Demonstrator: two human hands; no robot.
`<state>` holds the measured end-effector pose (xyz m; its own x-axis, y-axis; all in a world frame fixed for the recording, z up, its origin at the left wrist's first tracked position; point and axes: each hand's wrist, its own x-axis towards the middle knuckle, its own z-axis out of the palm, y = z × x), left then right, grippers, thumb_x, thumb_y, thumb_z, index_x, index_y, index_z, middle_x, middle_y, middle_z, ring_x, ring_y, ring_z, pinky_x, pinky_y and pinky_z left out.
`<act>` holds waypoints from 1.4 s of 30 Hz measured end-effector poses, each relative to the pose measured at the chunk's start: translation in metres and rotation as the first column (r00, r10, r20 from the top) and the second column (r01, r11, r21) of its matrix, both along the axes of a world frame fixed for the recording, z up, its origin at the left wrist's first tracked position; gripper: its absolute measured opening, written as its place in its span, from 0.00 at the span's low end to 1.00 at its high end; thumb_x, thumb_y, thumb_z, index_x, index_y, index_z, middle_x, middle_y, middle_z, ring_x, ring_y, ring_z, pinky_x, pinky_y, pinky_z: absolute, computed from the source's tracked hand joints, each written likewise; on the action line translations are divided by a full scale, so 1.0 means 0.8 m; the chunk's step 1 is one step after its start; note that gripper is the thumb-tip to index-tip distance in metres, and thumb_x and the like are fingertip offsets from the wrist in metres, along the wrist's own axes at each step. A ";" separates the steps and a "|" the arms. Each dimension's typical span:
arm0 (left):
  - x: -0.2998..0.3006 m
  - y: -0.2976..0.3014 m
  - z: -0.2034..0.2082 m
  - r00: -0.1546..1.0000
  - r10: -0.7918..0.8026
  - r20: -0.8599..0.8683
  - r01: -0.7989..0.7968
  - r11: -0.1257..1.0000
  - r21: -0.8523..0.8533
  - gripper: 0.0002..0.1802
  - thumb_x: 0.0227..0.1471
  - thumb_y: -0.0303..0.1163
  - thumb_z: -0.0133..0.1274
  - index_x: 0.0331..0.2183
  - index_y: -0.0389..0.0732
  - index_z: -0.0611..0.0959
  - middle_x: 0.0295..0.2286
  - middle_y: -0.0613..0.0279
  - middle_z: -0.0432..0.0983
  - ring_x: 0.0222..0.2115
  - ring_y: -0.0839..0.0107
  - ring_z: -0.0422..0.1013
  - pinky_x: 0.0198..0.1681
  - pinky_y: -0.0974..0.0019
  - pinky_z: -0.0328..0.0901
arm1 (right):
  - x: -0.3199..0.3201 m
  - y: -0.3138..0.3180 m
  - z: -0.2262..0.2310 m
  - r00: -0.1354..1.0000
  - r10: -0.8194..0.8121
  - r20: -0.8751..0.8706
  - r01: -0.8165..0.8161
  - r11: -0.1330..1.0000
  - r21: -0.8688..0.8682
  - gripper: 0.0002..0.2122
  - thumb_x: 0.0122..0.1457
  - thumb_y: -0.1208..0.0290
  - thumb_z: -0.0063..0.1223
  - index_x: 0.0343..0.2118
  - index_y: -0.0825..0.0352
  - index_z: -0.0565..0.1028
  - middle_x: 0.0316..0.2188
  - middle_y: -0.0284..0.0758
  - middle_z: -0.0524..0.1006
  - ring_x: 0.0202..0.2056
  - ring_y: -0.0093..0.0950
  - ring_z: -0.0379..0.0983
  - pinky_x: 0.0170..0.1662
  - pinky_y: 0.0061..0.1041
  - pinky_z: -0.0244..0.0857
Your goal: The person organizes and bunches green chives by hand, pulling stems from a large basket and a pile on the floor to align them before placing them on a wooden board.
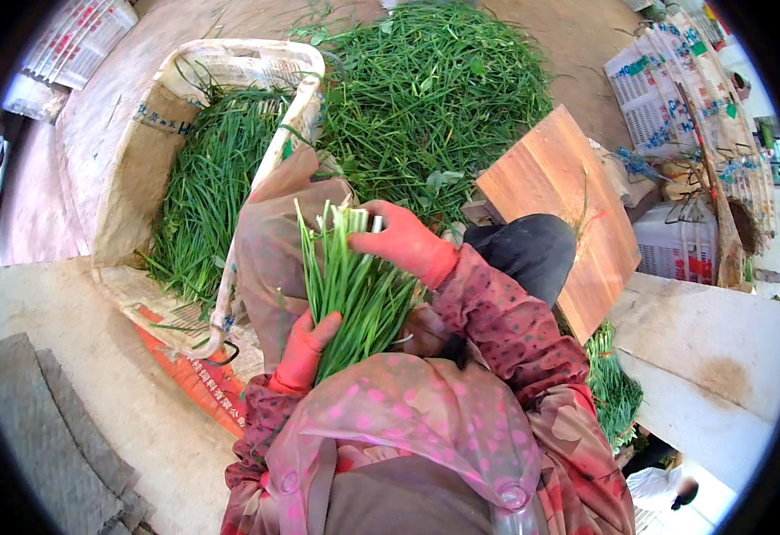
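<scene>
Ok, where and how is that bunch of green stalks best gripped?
Probably round the middle of the bunch, from the left: its stalks lie roughly parallel, and that flank is uncovered between the left hand and the right hand at the pale ends.

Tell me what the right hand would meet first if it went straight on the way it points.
The right hand would meet the bunch of green stalks first, its pale ends being right at the fingers. Past that, the brown cloth over the knee seems next, though depth is unclear.

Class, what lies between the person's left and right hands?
The head view shows a bunch of green stalks between the left hand and right hand.
</scene>
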<state>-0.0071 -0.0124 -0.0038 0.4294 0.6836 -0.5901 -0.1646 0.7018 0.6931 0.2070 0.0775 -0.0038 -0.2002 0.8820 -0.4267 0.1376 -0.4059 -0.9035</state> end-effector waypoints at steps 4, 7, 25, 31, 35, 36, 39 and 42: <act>-0.007 -0.006 -0.011 0.989 0.133 -0.065 -0.134 0.991 0.000 0.21 0.52 0.34 0.55 0.46 0.34 0.74 0.37 0.64 0.75 0.35 0.76 0.70 0.41 0.69 0.65 | 0.022 -0.014 -0.006 0.993 -0.098 -0.067 0.094 0.994 -0.061 0.18 0.46 0.70 0.59 0.41 0.69 0.72 0.30 0.31 0.75 0.30 0.22 0.72 0.34 0.21 0.66; -0.002 -0.010 -0.008 0.978 0.096 -0.186 -0.081 0.993 0.087 0.18 0.53 0.33 0.54 0.45 0.34 0.75 0.36 0.64 0.75 0.34 0.77 0.69 0.40 0.71 0.65 | 0.065 -0.004 -0.046 0.795 -0.489 -0.360 0.440 0.872 -0.214 0.12 0.48 0.72 0.56 0.36 0.69 0.72 0.26 0.30 0.73 0.24 0.20 0.68 0.28 0.25 0.67; -0.002 -0.003 -0.037 0.977 0.001 -0.212 0.041 0.980 0.193 0.16 0.54 0.29 0.52 0.44 0.33 0.76 0.36 0.62 0.77 0.34 0.79 0.70 0.39 0.73 0.65 | 0.066 0.049 -0.063 0.962 -0.218 -0.165 0.234 0.969 0.083 0.05 0.47 0.74 0.53 0.27 0.68 0.75 0.20 0.29 0.71 0.21 0.22 0.68 0.25 0.25 0.62; -0.006 -0.001 -0.032 0.986 -0.032 -0.161 0.058 0.985 0.160 0.18 0.54 0.29 0.52 0.46 0.32 0.74 0.37 0.62 0.76 0.36 0.79 0.69 0.42 0.73 0.64 | 0.097 0.074 0.035 0.968 -0.253 0.005 0.252 0.962 -0.107 0.15 0.56 0.66 0.52 0.46 0.65 0.72 0.30 0.30 0.75 0.22 0.19 0.67 0.28 0.22 0.66; -0.001 0.011 -0.014 0.988 -0.100 -0.120 0.116 0.984 0.132 0.21 0.55 0.32 0.51 0.49 0.33 0.72 0.40 0.62 0.75 0.37 0.77 0.70 0.43 0.72 0.65 | 0.029 0.089 0.029 0.992 0.115 -0.051 -0.076 0.873 0.482 0.17 0.58 0.59 0.48 0.46 0.63 0.74 0.37 0.30 0.78 0.38 0.26 0.74 0.45 0.25 0.65; -0.006 0.015 -0.006 0.987 -0.102 -0.126 0.118 0.984 0.132 0.21 0.55 0.32 0.51 0.49 0.33 0.72 0.40 0.62 0.75 0.37 0.77 0.70 0.43 0.72 0.65 | 0.015 0.088 0.032 0.992 0.114 -0.057 -0.072 0.872 0.483 0.17 0.58 0.59 0.48 0.46 0.63 0.74 0.37 0.30 0.78 0.38 0.26 0.74 0.45 0.25 0.65; -0.012 0.025 0.005 0.983 -0.079 0.164 0.077 0.997 0.019 0.29 0.57 0.42 0.45 0.54 0.33 0.67 0.46 0.59 0.70 0.43 0.71 0.69 0.49 0.68 0.62 | -0.001 0.075 0.047 0.791 0.520 0.321 -0.592 0.784 0.188 0.14 0.58 0.60 0.47 0.39 0.63 0.78 0.34 0.31 0.79 0.38 0.25 0.74 0.46 0.24 0.65; -0.005 0.029 -0.004 0.937 -0.071 0.342 0.080 0.997 -0.013 0.33 0.56 0.46 0.45 0.55 0.33 0.65 0.49 0.58 0.68 0.46 0.70 0.67 0.52 0.67 0.60 | 0.000 0.067 0.040 0.714 0.559 0.422 -0.655 0.746 0.120 0.13 0.58 0.61 0.46 0.34 0.63 0.80 0.32 0.33 0.79 0.38 0.24 0.74 0.47 0.23 0.64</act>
